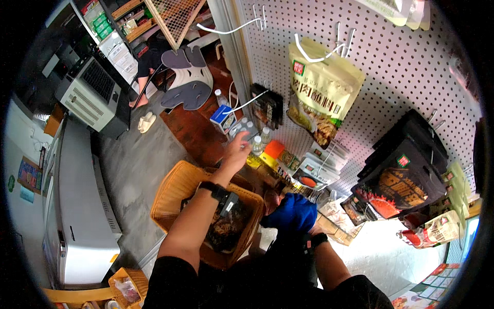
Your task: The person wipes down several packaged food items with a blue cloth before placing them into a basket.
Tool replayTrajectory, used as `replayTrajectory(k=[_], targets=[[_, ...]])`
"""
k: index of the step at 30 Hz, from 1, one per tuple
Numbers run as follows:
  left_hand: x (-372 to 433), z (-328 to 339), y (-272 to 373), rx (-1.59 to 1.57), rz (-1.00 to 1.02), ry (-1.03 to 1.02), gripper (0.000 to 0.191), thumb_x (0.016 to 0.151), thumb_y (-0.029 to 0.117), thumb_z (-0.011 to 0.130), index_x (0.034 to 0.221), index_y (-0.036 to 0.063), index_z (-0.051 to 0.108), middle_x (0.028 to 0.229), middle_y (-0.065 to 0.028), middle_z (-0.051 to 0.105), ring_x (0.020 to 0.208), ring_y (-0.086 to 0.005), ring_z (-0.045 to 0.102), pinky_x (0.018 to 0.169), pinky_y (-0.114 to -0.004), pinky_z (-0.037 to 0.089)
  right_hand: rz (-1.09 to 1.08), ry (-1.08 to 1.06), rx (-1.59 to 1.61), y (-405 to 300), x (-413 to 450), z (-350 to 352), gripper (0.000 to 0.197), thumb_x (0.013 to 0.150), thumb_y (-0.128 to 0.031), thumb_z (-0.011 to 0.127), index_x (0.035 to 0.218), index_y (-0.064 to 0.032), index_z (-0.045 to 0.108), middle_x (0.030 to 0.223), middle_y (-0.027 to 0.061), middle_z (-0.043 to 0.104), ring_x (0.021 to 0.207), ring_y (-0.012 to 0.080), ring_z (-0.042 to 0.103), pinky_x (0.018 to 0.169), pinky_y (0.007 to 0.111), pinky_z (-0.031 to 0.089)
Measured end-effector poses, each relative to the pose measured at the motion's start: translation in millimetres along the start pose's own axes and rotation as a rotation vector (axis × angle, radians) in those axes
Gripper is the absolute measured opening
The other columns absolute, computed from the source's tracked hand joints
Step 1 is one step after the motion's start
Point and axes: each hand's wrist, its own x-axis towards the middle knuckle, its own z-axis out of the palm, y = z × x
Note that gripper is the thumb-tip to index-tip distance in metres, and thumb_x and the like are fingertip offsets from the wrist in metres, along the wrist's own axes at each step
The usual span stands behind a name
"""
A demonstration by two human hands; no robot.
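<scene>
My left hand [235,150] is stretched out past a wicker basket [166,204], fingers apart, with nothing visible in it. Small clear bottles [257,145] with pale caps stand just beyond its fingertips. Below that forearm, a dark plastic-wrapped package [227,231] lies in the basket, partly hidden by my arm. My right hand [317,228] grips a bunched blue cloth [292,213] in front of my body; the cloth hides most of its fingers.
A white pegboard [266,50] on the right carries metal hooks [231,30], a yellow-green seasoning pouch [326,92] and black pouches [401,174]. A chest freezer [85,247] stands at left. Farther back are slippers [147,122], a padded seat [187,79] and a person's leg [142,87].
</scene>
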Motion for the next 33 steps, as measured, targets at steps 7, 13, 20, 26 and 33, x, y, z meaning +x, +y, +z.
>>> replayTrajectory(k=[7,13,20,26,33], targets=[[72,24,57,0.281,0.26,0.092,0.045,0.078,0.008,0.05,0.121,0.0163,0.043,0.096,-0.0204,0.055,0.083,-0.0372,0.055,0.069,-0.044,0.045,-0.032,-0.072,0.001,3,4,-2,0.031,0.064,-0.036,0.059,0.08,-0.0092,0.055,0.068,0.0126,0.054,0.066,0.0364,0.055,0.058,0.044,0.043],[103,36,66,0.653,0.31,0.094,0.036,0.077,0.008,0.046,0.112,0.0123,0.049,0.093,-0.018,0.054,0.077,-0.0351,0.057,0.065,-0.043,0.047,-0.046,-0.107,0.006,8,5,-3,0.03,0.064,-0.035,0.059,0.079,-0.0095,0.054,0.068,0.0122,0.053,0.066,0.0359,0.055,0.057,0.045,0.042],[115,26,50,0.9,0.35,0.016,0.019,0.08,0.011,0.042,0.094,0.0044,0.053,0.085,-0.0178,0.058,0.077,-0.0323,0.06,0.06,-0.041,0.049,-0.098,-0.135,0.016,1,10,-2,0.028,0.064,-0.035,0.059,0.077,-0.0097,0.054,0.067,0.0117,0.053,0.065,0.0354,0.055,0.055,0.045,0.042],[106,13,59,0.919,0.452,0.01,0.016,0.077,0.007,0.045,0.089,0.0032,0.054,0.073,-0.0172,0.06,0.071,-0.0311,0.061,0.058,-0.041,0.049,-0.077,-0.122,-0.005,4,6,-3,0.027,0.064,-0.034,0.059,0.077,-0.0099,0.054,0.067,0.0112,0.052,0.064,0.035,0.055,0.054,0.045,0.041],[58,-58,63,1.043,0.46,-0.054,0.015,0.075,0.003,0.045,0.089,0.0015,0.053,0.069,-0.0174,0.058,0.069,-0.0335,0.06,0.056,-0.044,0.047,-0.126,-0.104,-0.013,-5,7,-1,0.026,0.064,-0.033,0.058,0.075,-0.0102,0.053,0.066,0.0107,0.052,0.064,0.0345,0.055,0.053,0.045,0.041]])
